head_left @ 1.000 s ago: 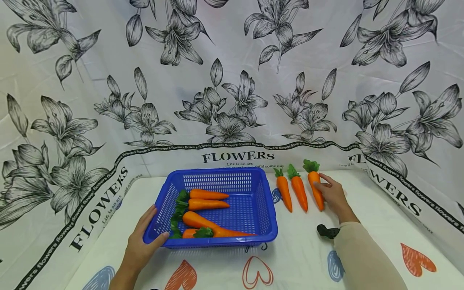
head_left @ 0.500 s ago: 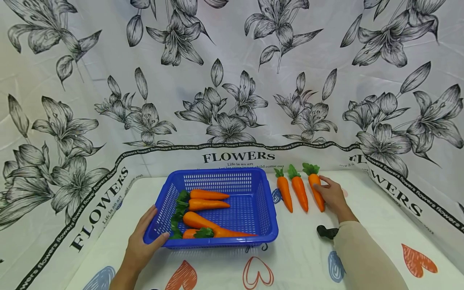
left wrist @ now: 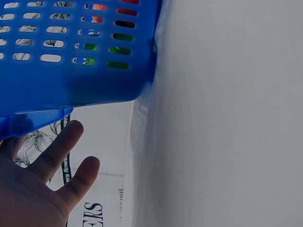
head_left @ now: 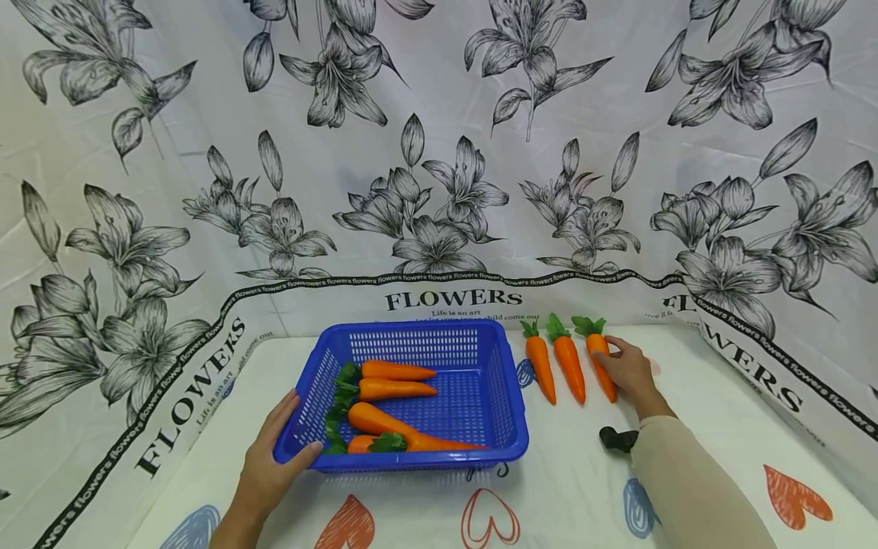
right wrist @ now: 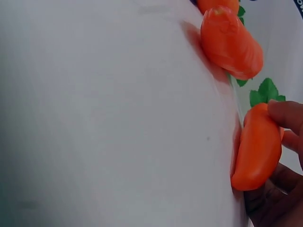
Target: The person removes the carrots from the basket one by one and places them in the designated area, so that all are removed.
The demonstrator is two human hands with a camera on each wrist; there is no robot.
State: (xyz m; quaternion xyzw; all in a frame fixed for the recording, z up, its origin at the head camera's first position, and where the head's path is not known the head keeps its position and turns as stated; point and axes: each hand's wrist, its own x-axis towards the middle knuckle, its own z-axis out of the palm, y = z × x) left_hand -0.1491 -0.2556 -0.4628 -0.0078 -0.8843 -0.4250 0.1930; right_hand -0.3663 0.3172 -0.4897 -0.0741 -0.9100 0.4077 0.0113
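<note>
My left hand [head_left: 269,451] rests on the left front corner of a blue plastic basket [head_left: 504,396]. Its thumb lies over the front rim; in the left wrist view the visible fingers [left wrist: 80,182] are straight and spread below the basket wall. Inside the basket are several orange carrots [head_left: 398,389] with green tops. Three more lie side by side to the right of it. The rightmost carrot [head_left: 599,354] is pinched by my right hand [head_left: 629,371], with the thumb on its near side in the right wrist view. It lies on or just at the tablecloth.
Left of the held carrot lie the middle carrot [head_left: 568,366] and the one nearest the basket [head_left: 539,366]. A white tablecloth [head_left: 562,488] with printed hearts covers the table. A flower-printed curtain [head_left: 439,191] rises behind. A black strap piece [head_left: 617,439] sits at my right wrist.
The rightmost carrot's leafy top has shifted slightly down and left under my right hand. My left hand and the basket stay in place; the head view drifts slightly.
</note>
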